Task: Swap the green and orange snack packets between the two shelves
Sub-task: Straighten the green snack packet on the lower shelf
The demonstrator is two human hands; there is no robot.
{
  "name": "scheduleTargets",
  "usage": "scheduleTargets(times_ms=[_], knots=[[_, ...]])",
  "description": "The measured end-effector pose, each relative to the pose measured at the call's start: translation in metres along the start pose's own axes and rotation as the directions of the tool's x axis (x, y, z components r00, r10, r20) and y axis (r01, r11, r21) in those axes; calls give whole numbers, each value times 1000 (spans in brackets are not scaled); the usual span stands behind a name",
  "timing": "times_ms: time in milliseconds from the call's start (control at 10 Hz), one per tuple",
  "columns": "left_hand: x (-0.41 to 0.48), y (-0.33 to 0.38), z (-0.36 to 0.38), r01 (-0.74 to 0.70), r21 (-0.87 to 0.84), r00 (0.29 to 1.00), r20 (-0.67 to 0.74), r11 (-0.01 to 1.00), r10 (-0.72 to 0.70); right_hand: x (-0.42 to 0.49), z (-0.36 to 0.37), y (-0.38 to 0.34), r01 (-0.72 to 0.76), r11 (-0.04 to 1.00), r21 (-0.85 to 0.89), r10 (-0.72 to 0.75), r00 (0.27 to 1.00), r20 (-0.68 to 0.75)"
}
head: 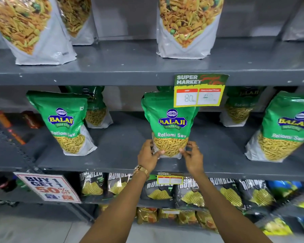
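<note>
A green Ratlami Sev packet [170,123] stands upright at the middle of the middle shelf [123,155]. My left hand [148,156] grips its lower left corner and my right hand [193,156] grips its lower right corner. More green packets stand on the same shelf, one at the left [65,120], one at the right [284,130] and others behind. On the upper shelf [130,67] stand packets with an orange snack mix, one at the left [30,30] and one at the centre right [186,27].
A yellow price tag [199,90] hangs from the upper shelf's edge, just above the held packet. A "Buy 1 Get 1" sign [47,187] hangs at the lower left. Black chip bags [189,192] fill the shelf below, with yellow packets under them.
</note>
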State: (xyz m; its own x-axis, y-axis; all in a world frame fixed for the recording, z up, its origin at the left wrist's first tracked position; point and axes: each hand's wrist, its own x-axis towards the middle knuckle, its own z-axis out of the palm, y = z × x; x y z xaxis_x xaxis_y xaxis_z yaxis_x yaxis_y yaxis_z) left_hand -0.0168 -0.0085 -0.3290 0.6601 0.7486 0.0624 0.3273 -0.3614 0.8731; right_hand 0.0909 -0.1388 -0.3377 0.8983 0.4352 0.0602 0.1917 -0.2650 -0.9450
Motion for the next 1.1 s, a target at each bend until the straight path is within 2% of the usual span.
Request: scheduleTargets(times_ms=[400,600,800,1100], knots=[[9,32,31,-75,195,993,107,978,55,21,-34,6,-67,996,-63,67,998,-12],[10,32,32,-50,164,992,120,985,30,19,-37,4,-57,994,-91,60,998,22],[6,23,29,-17,159,998,60,987,7,14,-32,1,-49,992,-115,57,996,68],[-2,36,19,5,125,996,89,992,-16,13,-39,-14,-2,967,-256,33,993,117]])
